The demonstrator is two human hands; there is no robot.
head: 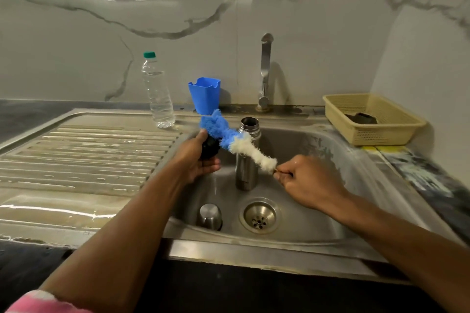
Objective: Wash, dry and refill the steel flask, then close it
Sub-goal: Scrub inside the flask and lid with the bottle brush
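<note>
The steel flask (246, 160) stands upright and uncapped in the sink basin (330, 185). My left hand (197, 159) holds a black stopper (209, 147) over the basin's left side. My right hand (309, 180) grips the handle end of a blue and white bottle brush (236, 140), which slants across in front of the flask with its blue tip touching the stopper. A steel cup lid (210, 216) sits upside down on the basin floor near the drain (260, 215).
A tap (265, 71) rises behind the sink. A clear water bottle with a green cap (157, 91) and a blue plastic holder (204, 95) stand at the back. A beige basket (373, 119) sits to the right. The wet draining board (76, 160) lies to the left.
</note>
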